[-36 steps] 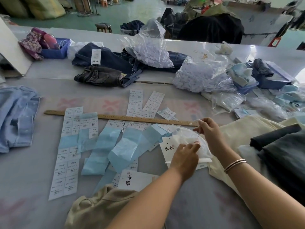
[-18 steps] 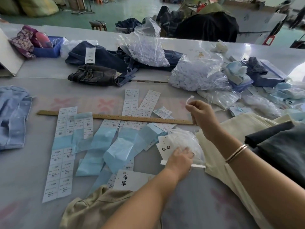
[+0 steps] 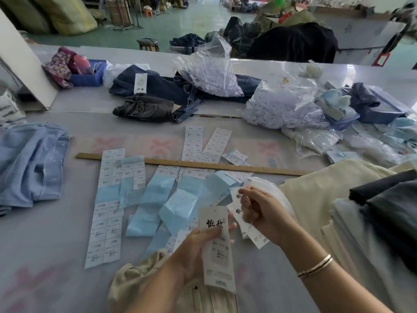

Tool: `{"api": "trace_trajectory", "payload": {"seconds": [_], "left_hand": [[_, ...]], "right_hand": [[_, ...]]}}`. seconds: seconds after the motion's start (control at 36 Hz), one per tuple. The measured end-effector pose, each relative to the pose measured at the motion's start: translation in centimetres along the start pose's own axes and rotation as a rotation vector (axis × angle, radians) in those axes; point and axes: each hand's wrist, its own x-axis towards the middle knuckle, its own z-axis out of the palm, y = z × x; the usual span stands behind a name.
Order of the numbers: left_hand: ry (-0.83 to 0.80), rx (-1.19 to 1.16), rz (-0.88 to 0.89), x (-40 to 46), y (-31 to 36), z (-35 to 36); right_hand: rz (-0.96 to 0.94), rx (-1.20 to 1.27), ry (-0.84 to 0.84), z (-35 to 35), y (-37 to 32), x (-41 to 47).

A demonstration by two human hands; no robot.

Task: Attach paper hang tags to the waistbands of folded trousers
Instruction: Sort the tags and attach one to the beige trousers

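Two hands prepare one tag: the left hand [image 3: 198, 247] pinches the paper tag [image 3: 216, 245], the right hand [image 3: 259, 213] pinches something thin, probably a string; next I think it must be threaded through the tag.

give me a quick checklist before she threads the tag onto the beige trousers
1. Tag in hand: ok. The left hand holds a white hang tag upright, printed side to the camera.
2. String ready: cannot tell. The right hand is curled as if pinching something thin, but no loop shows clearly.
3. Second tag out of the way: not ok. Another hang tag lies right behind the right hand's fingers.
4. Waistband reachable: ok. The beige trousers lie below the left hand, a button showing near the tag's lower end.
5. Tag hole visible: cannot tell. The tag's top edge is blurred.
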Motion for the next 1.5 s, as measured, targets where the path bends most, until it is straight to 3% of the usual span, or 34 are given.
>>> {"api": "trace_trajectory", "payload": {"seconds": [0.11,0.33,0.44,0.56,0.64,0.78,0.86,1.0,1.14,1.22,1.5], "left_hand": [[0.017,-0.055,0.001,-2.2,-1.6,-0.3],[0.184,0.238,-0.063,-5.7,-2.3,-2.3],[0.198,0.413,-0.110,-6.8,-0.6,-3.1],[0.190,0.598,-0.097,-7.5,0.1,-3.3],[0.189,0.685,-0.090,-8.2,-0.6,-4.0],[0.142,0.665,-0.160,-9.5,-2.3,-5.2],[0.094,0.644,-0.244,-9.7,-3.0,-5.3],[0.109,0.662,-0.281,-9.7,-3.9,-4.9],[0.192,0.738,-0.173,-9.7,-4.1,-4.5],[0.248,0.773,-0.131,-9.8,-3.8,-4.3],[0.253,0.821,0.099,-10.3,-3.8,-3.0]], "right_hand": [[0.020,0.186,-0.059,2.5,2.5,-1.1],[0.060,0.232,0.053,3.0,6.2,-2.9],[0.006,-0.294,0.081,3.1,7.8,-4.2],[-0.062,-0.918,-0.097,3.4,9.3,-5.5],[-0.087,-1.187,-0.183,3.6,9.9,-6.0],[0.020,-1.094,-0.301,3.5,11.4,-7.7],[0.092,-1.047,-0.260,2.7,12.4,-8.3],[0.045,-1.048,-0.174,2.3,13.8,-9.1],[-0.094,-1.005,-0.013,1.1,13.8,-9.5],[-0.117,-0.843,0.058,0.6,13.5,-9.6],[-0.168,-0.566,0.021,1.7,14.1,-9.8]]}}
